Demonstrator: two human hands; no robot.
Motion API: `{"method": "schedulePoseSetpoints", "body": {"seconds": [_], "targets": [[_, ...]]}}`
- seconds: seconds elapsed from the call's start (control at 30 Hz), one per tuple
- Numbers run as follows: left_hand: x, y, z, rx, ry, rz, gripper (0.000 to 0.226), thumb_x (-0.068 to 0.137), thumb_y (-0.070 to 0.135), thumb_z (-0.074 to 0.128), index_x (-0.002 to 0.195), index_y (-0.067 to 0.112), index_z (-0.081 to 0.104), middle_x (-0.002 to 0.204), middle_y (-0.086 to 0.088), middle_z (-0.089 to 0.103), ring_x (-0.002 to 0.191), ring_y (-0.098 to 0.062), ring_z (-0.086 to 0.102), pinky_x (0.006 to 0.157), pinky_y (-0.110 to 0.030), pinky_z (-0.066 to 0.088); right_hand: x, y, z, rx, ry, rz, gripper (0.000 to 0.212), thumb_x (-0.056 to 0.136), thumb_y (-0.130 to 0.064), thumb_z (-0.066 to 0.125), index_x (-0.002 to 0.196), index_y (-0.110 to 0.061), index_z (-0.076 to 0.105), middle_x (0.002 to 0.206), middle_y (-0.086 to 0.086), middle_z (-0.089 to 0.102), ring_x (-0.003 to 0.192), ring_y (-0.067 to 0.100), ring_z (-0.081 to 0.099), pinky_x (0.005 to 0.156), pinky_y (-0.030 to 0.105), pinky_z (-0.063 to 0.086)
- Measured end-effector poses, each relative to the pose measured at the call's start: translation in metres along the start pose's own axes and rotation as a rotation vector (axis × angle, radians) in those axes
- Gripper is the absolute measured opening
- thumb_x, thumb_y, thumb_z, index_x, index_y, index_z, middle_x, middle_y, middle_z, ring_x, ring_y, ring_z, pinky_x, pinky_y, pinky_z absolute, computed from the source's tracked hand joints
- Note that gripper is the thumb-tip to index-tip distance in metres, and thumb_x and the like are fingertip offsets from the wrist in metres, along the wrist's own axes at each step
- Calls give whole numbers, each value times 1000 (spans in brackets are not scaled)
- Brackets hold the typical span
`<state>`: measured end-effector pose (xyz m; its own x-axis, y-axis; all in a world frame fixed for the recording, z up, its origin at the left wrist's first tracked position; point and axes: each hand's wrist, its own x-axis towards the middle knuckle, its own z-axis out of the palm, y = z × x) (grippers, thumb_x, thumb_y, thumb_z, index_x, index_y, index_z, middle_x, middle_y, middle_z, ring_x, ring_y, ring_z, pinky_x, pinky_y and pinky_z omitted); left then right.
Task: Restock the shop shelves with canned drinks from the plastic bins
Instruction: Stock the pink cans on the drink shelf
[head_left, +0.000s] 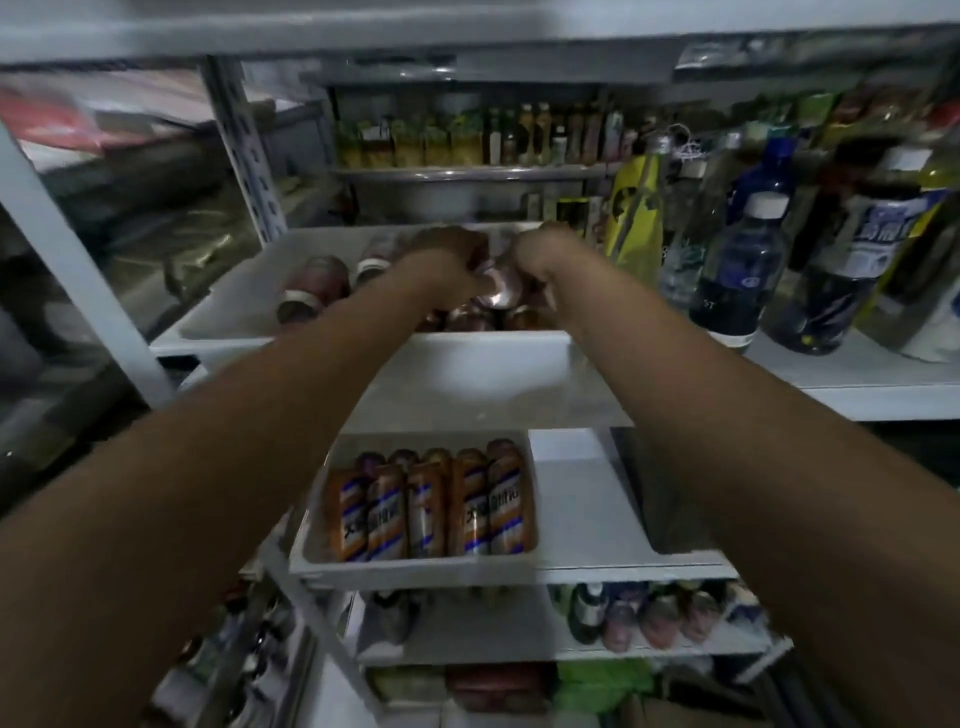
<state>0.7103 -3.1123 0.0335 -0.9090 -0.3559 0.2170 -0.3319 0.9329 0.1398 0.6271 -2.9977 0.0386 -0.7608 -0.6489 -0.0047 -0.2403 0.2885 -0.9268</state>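
A white plastic bin (483, 345) sits on the upper shelf with several dark red cans lying in it, one at the left (314, 286). Both my arms reach into it. My left hand (447, 254) and my right hand (545, 254) curl around a copper-coloured can (493, 291) between them, its round end facing me. The view is blurred, so which fingers hold it is unclear. One shelf down, a second white bin (410, 569) holds several orange-and-silver cans (431, 512) standing upright.
Tall water and dark drink bottles (743, 270) stand on the upper shelf right of the bin. A grey perforated shelf post (244, 150) rises at the left. Small bottles (644, 618) fill the lower shelf. More bottles line a far shelf (467, 140).
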Motion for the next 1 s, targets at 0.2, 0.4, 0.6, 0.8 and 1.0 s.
{"method": "schedulePoseSetpoints", "body": {"seconds": [0.2,0.4,0.6,0.8,1.0], "targets": [[-9,2,-3,-120,139,7,43,99,43,59,128,12,66,130,-16,66,118,-35,61,100,-42,49,6,1,-2,-5,26,24,33,103,-14,47,72,-24,42,79,-5,48,66,6,49,64,22,49],[-9,2,-3,-147,207,13,36,103,23,55,137,14,62,138,-13,63,124,-28,59,104,-34,45,1,-5,7,200,77,112,16,92,-12,60,105,-8,68,101,18,72,86,30,72,68,39,62],[-11,3,-3,-275,268,23,35,104,28,54,135,19,64,137,-5,64,123,-22,59,106,-33,45,-3,-2,6,390,125,47,11,94,-7,54,95,-9,65,93,18,72,75,31,72,58,42,63],[-21,11,-8,-330,342,44,30,100,27,58,127,23,70,128,-2,70,114,-19,63,96,-32,49,5,-1,6,404,185,-82,14,70,-24,65,81,-17,70,89,8,76,84,29,74,76,52,62],[-36,14,-21,-766,480,-67,25,88,16,67,109,22,77,106,3,77,102,-12,71,93,-35,57,-8,-5,5,593,199,-153,29,51,-22,78,80,-15,75,83,2,77,87,28,74,81,52,61]]}}
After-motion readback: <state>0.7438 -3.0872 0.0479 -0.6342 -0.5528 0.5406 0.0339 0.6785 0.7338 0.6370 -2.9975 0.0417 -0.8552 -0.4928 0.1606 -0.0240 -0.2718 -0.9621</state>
